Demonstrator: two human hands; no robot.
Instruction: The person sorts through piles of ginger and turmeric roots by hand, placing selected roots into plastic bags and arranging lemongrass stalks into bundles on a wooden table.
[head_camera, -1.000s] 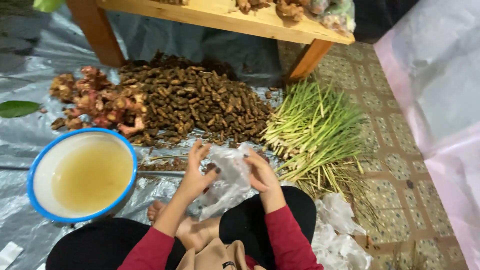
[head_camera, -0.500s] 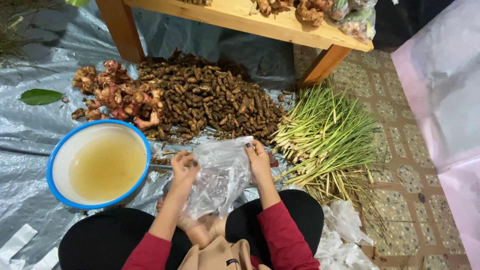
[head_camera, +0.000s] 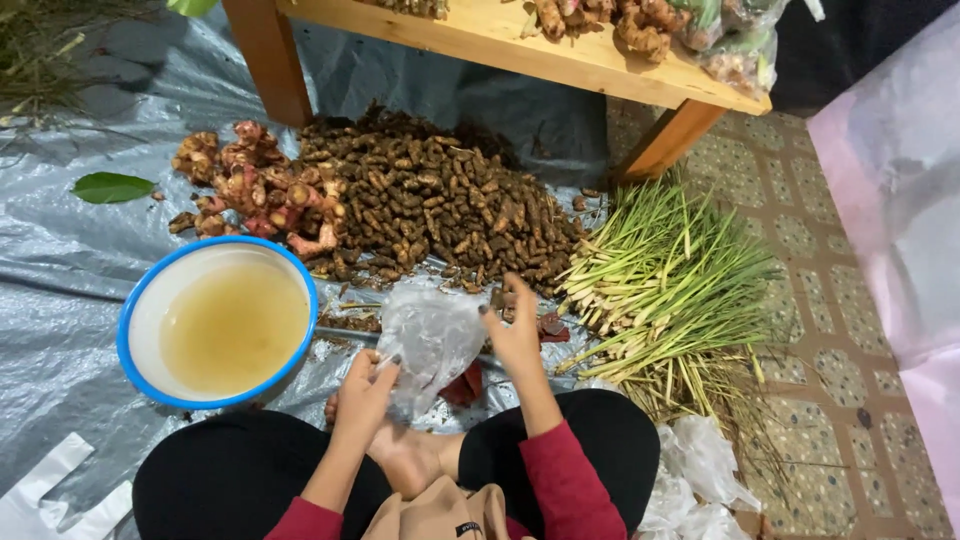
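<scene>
The thin, clear plastic bag (head_camera: 432, 340), light, limp and slippery, hangs near the blue-rimmed bowl (head_camera: 215, 325), left hand (head_camera: 362, 400) pinching its near edge, right hand (head_camera: 515, 335) pinching its rim, the best hold.

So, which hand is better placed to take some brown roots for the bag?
Probably the right hand: it is nearest the brown root pile, while the left hand pinches the clear plastic bag.
</scene>
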